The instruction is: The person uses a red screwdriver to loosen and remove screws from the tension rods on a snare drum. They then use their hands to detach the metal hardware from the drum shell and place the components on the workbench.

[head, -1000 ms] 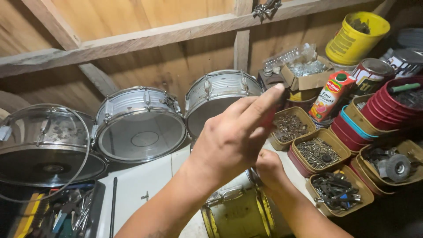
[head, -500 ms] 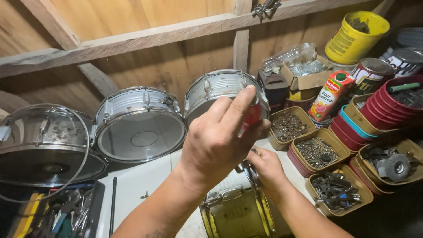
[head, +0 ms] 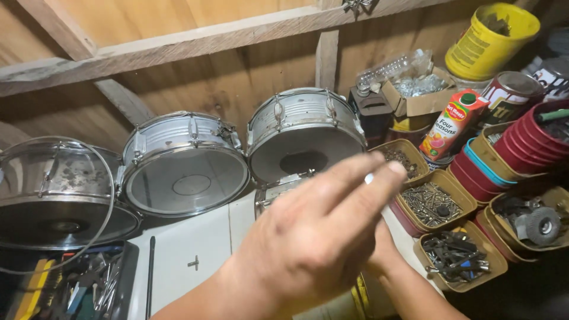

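**Blurred hand over the drum bench**

The left hand (head: pixel 314 237) is raised, fingers loosely extended, pinching a small pale piece (head: pixel 368 178) too blurred to identify. It hides most of the right hand (head: pixel 379 249), whose grip I cannot tell. Behind stand silver snare drums (head: pixel 305 133), with tins of screws (head: pixel 435 204) just right.

Two bare forearms, no sleeves, left hand (head: pixel 308 243) without rings

Small pale rod-like part (head: pixel 369 178): only tip visible, pinched at fingertips of left hand (head: pixel 314 243), blurred; kind cannot be told.

Yellow drum shell (head: pixel 366 296): metal, mostly hidden under both hands, low at frame bottom, on white surface; right hand (head: pixel 379 252) against its top edge.
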